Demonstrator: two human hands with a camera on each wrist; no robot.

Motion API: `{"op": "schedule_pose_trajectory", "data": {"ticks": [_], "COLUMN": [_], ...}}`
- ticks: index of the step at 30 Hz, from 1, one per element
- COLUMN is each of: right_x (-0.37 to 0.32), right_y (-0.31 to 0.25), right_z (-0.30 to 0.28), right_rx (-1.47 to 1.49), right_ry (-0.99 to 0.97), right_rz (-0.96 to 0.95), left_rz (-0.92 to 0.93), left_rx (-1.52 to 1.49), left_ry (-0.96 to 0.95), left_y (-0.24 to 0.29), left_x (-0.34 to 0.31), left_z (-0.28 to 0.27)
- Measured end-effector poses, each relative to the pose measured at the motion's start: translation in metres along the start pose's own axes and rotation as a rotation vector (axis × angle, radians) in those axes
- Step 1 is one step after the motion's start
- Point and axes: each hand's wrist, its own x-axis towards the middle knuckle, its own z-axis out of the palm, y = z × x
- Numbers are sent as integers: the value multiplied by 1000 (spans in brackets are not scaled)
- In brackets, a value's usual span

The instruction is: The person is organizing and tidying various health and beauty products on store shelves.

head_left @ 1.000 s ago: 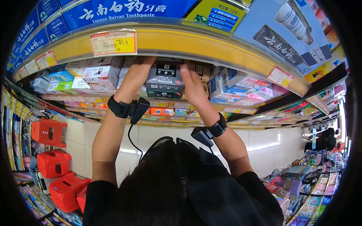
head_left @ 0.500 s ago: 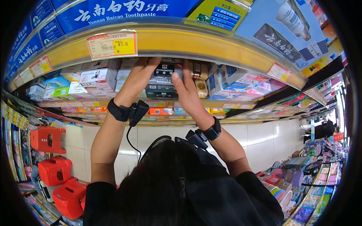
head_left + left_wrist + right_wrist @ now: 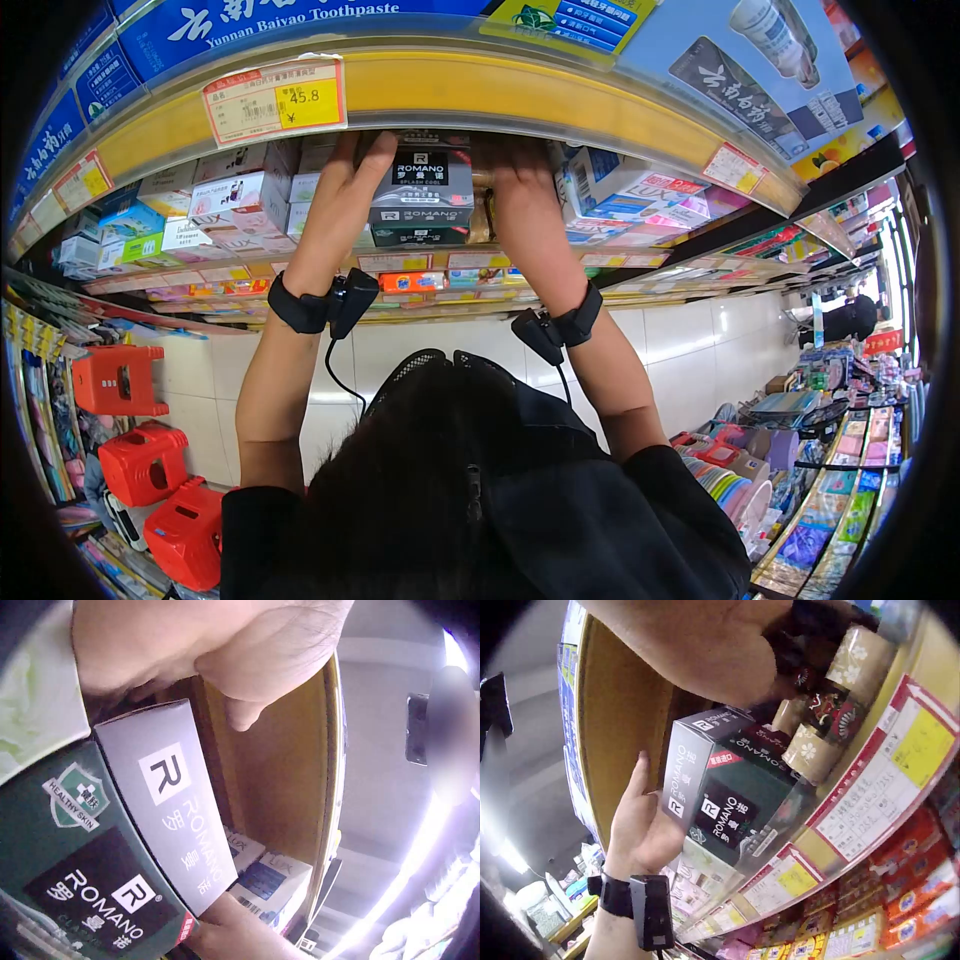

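Two stacked Romano boxes, a grey one (image 3: 431, 185) on top of a dark green one (image 3: 90, 862), stand on the shelf under the price rail. My left hand (image 3: 346, 195) reaches in along their left side. In the right wrist view, this left hand (image 3: 646, 825) has its thumb extended and its palm at the grey box's side. My right hand (image 3: 527, 205) reaches in on the right, over gold flower-patterned packs (image 3: 811, 752). Its fingers run back into the shadowed shelf, with the tips hidden. A pale green box (image 3: 41, 690) sits left of the stack.
A yellow shelf edge (image 3: 420, 95) with price tags hangs low over both hands. Lux boxes (image 3: 240, 200) flank the stack on the left, more Lux boxes (image 3: 640, 190) on the right. Red stools (image 3: 185, 530) stand behind on the floor.
My right hand has left the Romano stack's right front, moving right and deeper over the gold packs. The left hand stays beside the boxes, and the head view has shifted slightly.
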Motion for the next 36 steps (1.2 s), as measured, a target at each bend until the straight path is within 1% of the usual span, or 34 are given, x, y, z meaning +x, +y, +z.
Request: {"op": "schedule_pose_trajectory", "data": {"ticks": [1, 3, 5, 6, 7, 8, 9, 10, 11, 13, 14, 17, 23, 25, 26, 28, 29, 31, 34, 36], "right_x": [0, 1, -1, -3, -5, -8, -14, -19, -23, -28, -31, -40, -38, -28, -24, -16, -13, -9, 1, 5], "right_y": [0, 0, 0, -1, -2, -4, -8, -12, -18, -26, -24, -19, -16, -18, -19, -22, -20, -12, -8, -8], "right_z": [1, -1, -2, -1, -1, -3, -8, -13, -20, -30, -28, -19, -20, -28, -31, -33, -27, -8, 6, 10], "right_rx": [-89, -80, -68, -69, -71, -69, -2, 64, 65, -3, -5, 31, 29, 74, 73, -27, -27, -65, -78, -75], "right_ry": [26, 21, 16, 65, 115, 114, 71, 29, 28, -6, -4, -9, -2, 78, 77, -14, -14, 70, 118, 86], "right_rz": [-76, -76, -78, -94, -110, -109, -70, -30, -25, -104, -100, -62, -82, -28, -26, 58, 58, -17, -72, -60], "left_rz": [17, 32, 74, 73, 17, -40, -42, 72, 186, 185, 186, 148, 122, 141, 160, 159, 160, 144, 125, 125], "left_rx": [43, 83, -59, -59, -76, -93, -92, -65, -37, -64, -92, -86, -88, -86, -84, -90, -94, -87, -67, -55], "left_ry": [-16, -33, 26, 26, 48, 70, 71, 98, 121, 140, 163, 133, 128, 141, 154, 150, 148, 144, 149, 153], "left_y": [-1, 0, 8, 11, 14, 15, 11, 4, -1, -2, -1, -3, -8, -9, -9, -8, -8, -7, -8, -9], "left_x": [-2, -6, -13, -19, -24, -27, -30, -33, -35, -48, -54, -64, -76, -79, -81, -84, -85, -89, -95, -97], "left_z": [-4, -4, -1, -2, -3, -4, -5, -7, -7, -4, -2, -2, 0, 0, 0, 1, 1, 2, 1, 0]}}
